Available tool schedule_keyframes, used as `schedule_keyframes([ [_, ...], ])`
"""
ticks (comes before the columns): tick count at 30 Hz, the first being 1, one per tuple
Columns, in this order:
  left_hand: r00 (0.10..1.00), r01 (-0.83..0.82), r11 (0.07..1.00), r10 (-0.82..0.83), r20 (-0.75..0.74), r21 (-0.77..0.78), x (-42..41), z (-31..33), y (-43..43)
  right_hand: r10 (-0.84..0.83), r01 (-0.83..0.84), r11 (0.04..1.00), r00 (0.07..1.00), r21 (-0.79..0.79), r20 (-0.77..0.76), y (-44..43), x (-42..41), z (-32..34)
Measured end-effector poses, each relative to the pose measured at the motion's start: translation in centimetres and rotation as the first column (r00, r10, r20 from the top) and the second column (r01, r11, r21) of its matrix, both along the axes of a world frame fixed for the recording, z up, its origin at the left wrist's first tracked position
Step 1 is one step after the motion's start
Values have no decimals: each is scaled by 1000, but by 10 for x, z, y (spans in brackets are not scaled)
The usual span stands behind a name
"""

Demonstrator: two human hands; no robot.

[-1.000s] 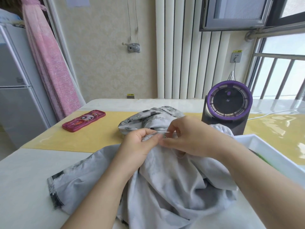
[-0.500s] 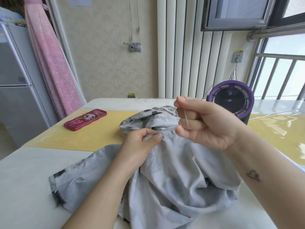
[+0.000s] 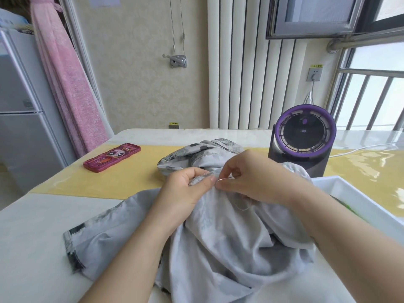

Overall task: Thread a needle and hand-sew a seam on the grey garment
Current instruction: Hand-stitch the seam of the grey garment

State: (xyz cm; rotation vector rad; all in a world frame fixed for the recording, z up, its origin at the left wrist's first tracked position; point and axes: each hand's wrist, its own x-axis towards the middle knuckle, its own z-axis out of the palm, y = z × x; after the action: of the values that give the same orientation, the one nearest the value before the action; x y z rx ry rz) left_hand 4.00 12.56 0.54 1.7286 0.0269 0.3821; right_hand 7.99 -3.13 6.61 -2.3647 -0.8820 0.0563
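- The grey garment [image 3: 218, 248] is lying crumpled on the worktop [image 3: 32, 237] in the lower middle of the frame. One dark-printed edge is trailing toward the lower left, and a patterned bunch is rising behind the hands at centre.
- The left hand [image 3: 185, 191] is resting on the cloth at centre, with its thumb and curled fingers pinching a raised fold along the garment's edge.
- The right hand [image 3: 251, 178] is sitting just right of it, almost touching. Its fingers are curled, and its thumb and forefinger are pinching a thin silver needle [image 3: 223, 178].
- The needle is lying nearly level, its free end pointing left at the fold beside the left thumb. Whether it is passing through the cloth cannot be told.
- A pale thread [image 3: 244, 207] is hanging in a loose loop under the right hand, against the cloth.
- A yellow runner [image 3: 131, 178] is crossing the worktop behind the garment, and a red-pink phone case [image 3: 112, 157] is lying on it at middle left.
- A purple-ringed fan [image 3: 303, 136] is standing upright at middle right, just behind the garment.
- The corner of a white tray [image 3: 360, 200] is showing at the right edge, near the right forearm.
- A pink curtain [image 3: 65, 84] is hanging at upper left beside a white fridge [image 3: 21, 127].
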Motion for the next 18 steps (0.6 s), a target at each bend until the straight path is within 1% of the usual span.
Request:
schedule_keyframes([
  [1,1000,-6,1000,6,-1,-3,0,0,0,12,-12,1000,1000,24,18,-1,1,1],
  [2,1000,-13,1000,13,-2,-6,0,0,0,30,-30,997,1000,77,2,-2,2,2],
  [4,1000,-30,1000,30,-8,5,0,0,1,101,-65,953,989,296,-111,-2,5,4],
  [5,999,-37,999,38,-13,15,0,0,1,166,-74,896,970,437,-176,-1,6,4],
  [6,999,-41,999,41,-19,20,0,0,1,260,-70,810,933,582,-249,0,6,5],
  [7,999,-45,999,45,-25,24,0,0,1,377,-44,707,868,706,-324,1,6,7],
  [8,998,-51,998,52,-28,30,1,-1,2,491,3,614,781,789,-386,1,5,8],
  [9,998,-61,997,63,-28,42,1,-1,2,581,53,554,690,831,-432,0,3,10],
  [10,997,-71,996,73,-25,56,1,-2,3,640,85,536,608,840,-470,-1,2,13],
  [11,996,-80,995,82,-23,67,2,-2,3,676,87,552,536,830,-505,-4,3,14],
  [12,996,-85,994,86,-24,68,2,-2,3,693,65,589,473,806,-544,-8,2,16],
  [14,997,-78,995,80,-24,58,2,-2,2,687,3,669,380,743,-620,-13,3,16],
  [15,997,-72,996,74,-23,58,2,-2,2,657,-25,709,385,705,-648,-15,2,16],
  [16,997,-68,996,70,-21,60,1,-1,2,601,-44,756,441,653,-667,-15,2,17],
  [18,998,-66,996,66,-11,57,1,0,1,426,-61,860,634,508,-646,-16,2,18],
])
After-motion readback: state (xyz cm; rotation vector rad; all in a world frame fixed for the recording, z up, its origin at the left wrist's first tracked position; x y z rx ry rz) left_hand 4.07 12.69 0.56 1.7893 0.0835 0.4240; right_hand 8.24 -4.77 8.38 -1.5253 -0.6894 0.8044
